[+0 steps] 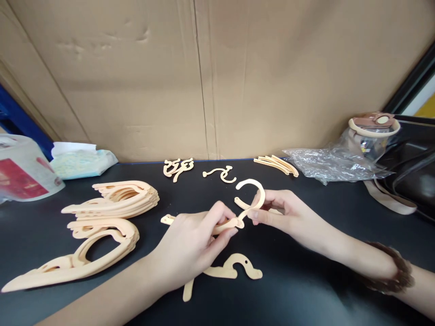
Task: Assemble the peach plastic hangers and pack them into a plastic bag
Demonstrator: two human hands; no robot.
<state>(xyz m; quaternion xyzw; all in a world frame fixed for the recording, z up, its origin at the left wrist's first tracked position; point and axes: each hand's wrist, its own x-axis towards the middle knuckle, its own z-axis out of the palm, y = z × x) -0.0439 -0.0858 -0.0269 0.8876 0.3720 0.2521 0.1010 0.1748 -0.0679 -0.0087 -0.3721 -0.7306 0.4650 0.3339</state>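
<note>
My left hand [200,235] is closed on a cream plastic hanger arm [224,225], pinched between thumb and fingers. At the arm's tip sits a curved hanger hook [261,194], which my right hand [283,210] pinches near its lower end. The two pieces touch; whether they are locked together I cannot tell. A slim cream strip [242,203] also shows by the right fingers, and a strip's end [166,219] sticks out left of my left hand. Below the hands another flat, curved hanger piece [222,272] lies on the black table, partly covered by my left hand.
Two stacks of hanger arms, the farther [136,199] and the nearer [117,253], lie at left. Along the back are hooks [180,168], an S-shaped pair [226,174] and thin strips [277,165]. Tape roll [29,170], tissue pack [81,160], plastic bags [333,163], bottle [372,136] and black bag [411,167] stand around.
</note>
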